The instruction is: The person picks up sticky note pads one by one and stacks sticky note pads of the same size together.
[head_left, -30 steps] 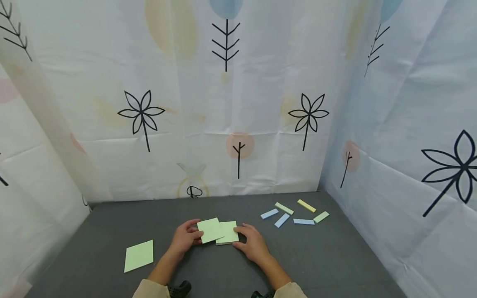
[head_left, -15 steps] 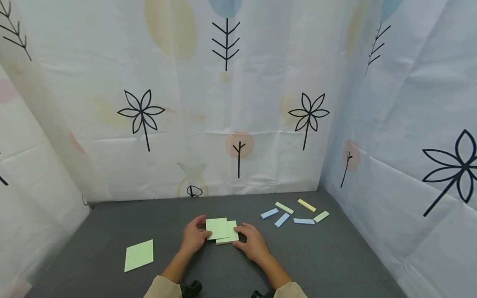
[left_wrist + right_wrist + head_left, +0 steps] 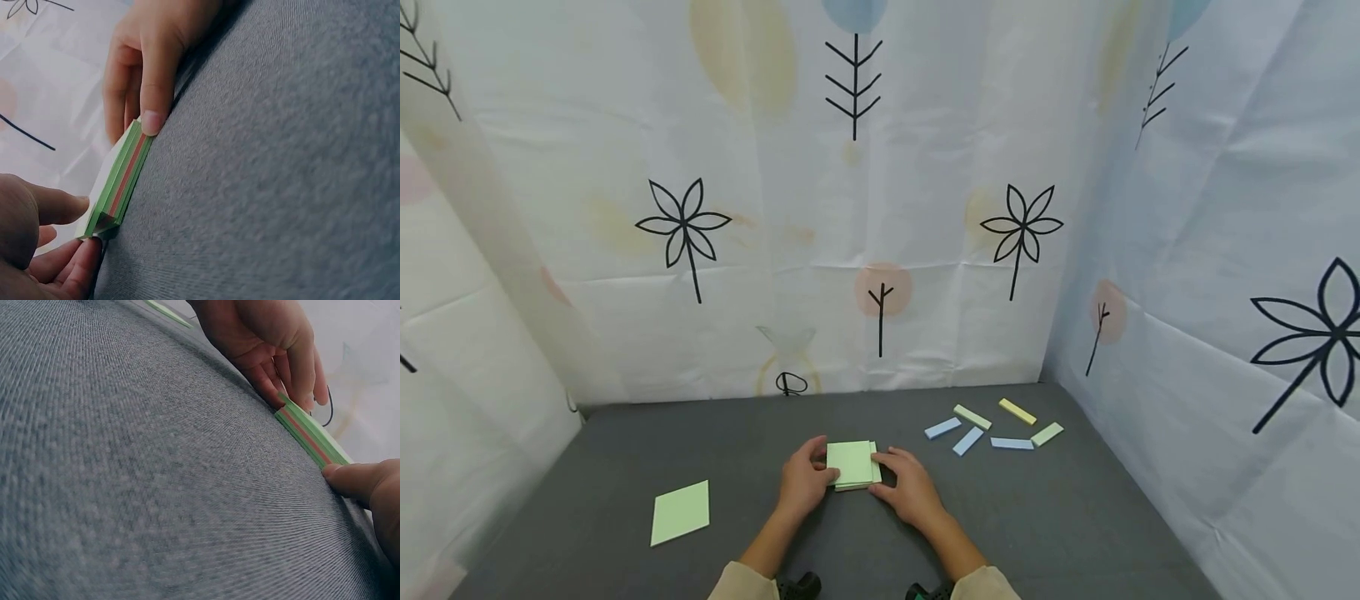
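Between both hands, on the grey table, lies a stack of square light-green sticky note pads [image 3: 850, 463], with a reddish layer showing in its side in the wrist views. My left hand [image 3: 803, 477] pinches the left edge of the top pad, thumb above and fingers below; in the left wrist view, that corner [image 3: 87, 228] stands slightly off the layers under it. At the stack's right edge, my right hand [image 3: 910, 487] holds the lower pads, its thumb [image 3: 337, 475] against the near side. The top pad sits almost squarely over the rest, a little to the left.
Another light-green square pad [image 3: 680, 514] lies apart on the left. Several small strips lie at the back right, among them a blue strip [image 3: 967, 442], a yellow strip [image 3: 1017, 411] and a green strip [image 3: 1047, 434]. Patterned white cloth [image 3: 925, 333] walls the table's back and sides.
My left hand has moved right with the top green pad, sliding it from a half overlap to nearly full cover of the stack. My right hand has stayed at the stack's right edge.
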Available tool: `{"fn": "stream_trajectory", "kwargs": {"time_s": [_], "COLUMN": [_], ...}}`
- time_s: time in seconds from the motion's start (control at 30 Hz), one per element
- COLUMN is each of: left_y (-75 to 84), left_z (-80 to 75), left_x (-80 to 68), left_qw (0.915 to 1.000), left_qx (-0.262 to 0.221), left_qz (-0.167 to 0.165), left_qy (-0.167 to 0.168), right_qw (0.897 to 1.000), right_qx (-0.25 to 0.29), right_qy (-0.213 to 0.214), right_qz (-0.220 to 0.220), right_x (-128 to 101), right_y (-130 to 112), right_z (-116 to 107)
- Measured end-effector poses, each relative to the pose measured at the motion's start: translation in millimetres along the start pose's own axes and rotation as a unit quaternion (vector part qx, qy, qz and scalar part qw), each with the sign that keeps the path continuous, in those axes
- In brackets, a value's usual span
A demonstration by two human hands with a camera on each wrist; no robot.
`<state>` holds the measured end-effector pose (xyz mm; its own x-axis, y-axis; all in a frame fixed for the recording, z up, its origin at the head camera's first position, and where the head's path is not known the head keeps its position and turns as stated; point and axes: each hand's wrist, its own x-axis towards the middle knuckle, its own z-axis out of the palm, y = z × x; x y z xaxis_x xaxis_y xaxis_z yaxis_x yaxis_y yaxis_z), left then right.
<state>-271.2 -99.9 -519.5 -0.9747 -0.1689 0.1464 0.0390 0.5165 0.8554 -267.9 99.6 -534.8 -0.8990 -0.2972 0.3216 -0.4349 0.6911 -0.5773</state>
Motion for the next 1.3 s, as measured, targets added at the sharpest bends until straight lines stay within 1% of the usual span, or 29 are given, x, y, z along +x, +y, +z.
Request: {"fn": "stream_trajectory", "kwargs": {"time_s": [0.13,0.3,0.4,0.6,0.77,0.9,0.97,1.1,1.17,1.3], "left_y": [2.0,4.2,5.6,5.8,4.4,2.2,1.1,-0.1,-0.1,0.2], "left_z": [-0.8,-0.1,1.6,4.4,6.1,4.6,2.7,-0.7,-1.9,-2.7], "left_x": [-3.5,-10.3,-13.4,-15.5,-16.6,-18.2,-19.0,-19.4,-19.7,-20.4], "left_qw": [0.9999,0.9997,0.9996,0.9997,0.9997,0.9988,0.9974,0.9943,0.9934,0.9921], "left_qx": [-0.008,-0.016,-0.020,-0.016,-0.006,0.018,0.033,0.051,0.053,0.058], "left_qz": [0.006,0.017,0.016,0.018,0.021,0.043,0.060,0.084,0.090,0.099], "left_qy": [0.003,-0.004,-0.007,-0.009,-0.008,-0.015,-0.024,-0.041,-0.048,-0.050], "right_qw": [1.000,1.000,1.000,1.000,1.000,1.000,1.000,1.000,1.000,1.000], "right_qx": [-0.005,-0.011,-0.012,-0.012,-0.012,-0.015,-0.015,-0.017,-0.016,-0.019], "right_qy": [0.003,0.004,0.002,0.000,0.001,0.001,0.001,0.003,0.004,0.006], "right_qz": [-0.004,-0.004,-0.001,-0.001,-0.012,-0.018,-0.015,-0.015,-0.012,-0.011], "right_x": [1,1,1,1,1,1,1,1,2,2], "right_y": [1,1,1,2,2,2,2,2,1,1], "right_z": [1,2,2,2,1,3,3,4,4,4]}}
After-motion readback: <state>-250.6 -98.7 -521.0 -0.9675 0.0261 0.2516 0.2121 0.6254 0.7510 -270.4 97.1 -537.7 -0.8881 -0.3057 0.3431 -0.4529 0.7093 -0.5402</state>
